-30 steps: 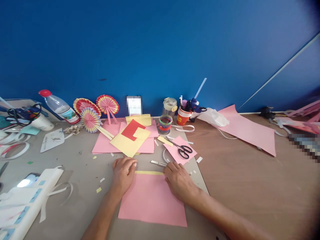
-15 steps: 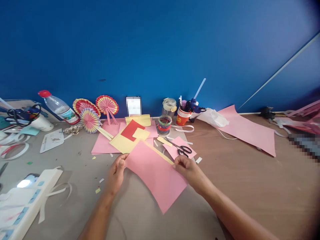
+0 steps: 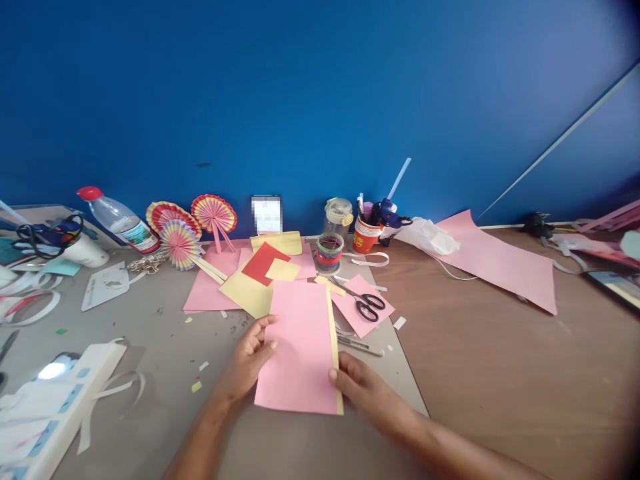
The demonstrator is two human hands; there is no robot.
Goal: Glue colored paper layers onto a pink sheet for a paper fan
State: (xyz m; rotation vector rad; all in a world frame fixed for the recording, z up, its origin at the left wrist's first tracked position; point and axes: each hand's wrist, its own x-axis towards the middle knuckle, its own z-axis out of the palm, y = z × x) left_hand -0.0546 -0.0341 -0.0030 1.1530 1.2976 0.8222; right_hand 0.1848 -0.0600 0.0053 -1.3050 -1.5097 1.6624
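Observation:
A pink paper sheet (image 3: 300,353) with a narrow yellow strip (image 3: 333,353) along its right edge is held above the table between both hands. My left hand (image 3: 253,357) pinches its left edge, thumb on top. At the lower right edge my right hand (image 3: 357,383) grips the sheet by the yellow strip, thumb in front. Behind the sheet lie yellow paper (image 3: 245,287), a red paper piece (image 3: 260,263) and larger pink paper (image 3: 200,293). Black-handled scissors (image 3: 369,307) rest on a small pink square (image 3: 355,323), and a metal cutter knife (image 3: 363,345) lies nearby.
Folded paper fans (image 3: 214,213), a tilted bottle (image 3: 120,220), a jar with coloured bands (image 3: 330,250) and a red cup of tools (image 3: 367,235) stand along the blue wall. A white power strip (image 3: 85,380) lies left. Pink paper (image 3: 505,267) lies right.
The pink sheet has turned from slanting to nearly upright in view, its yellow edge now on the right. My right hand has moved down and the cutter knife has come into view.

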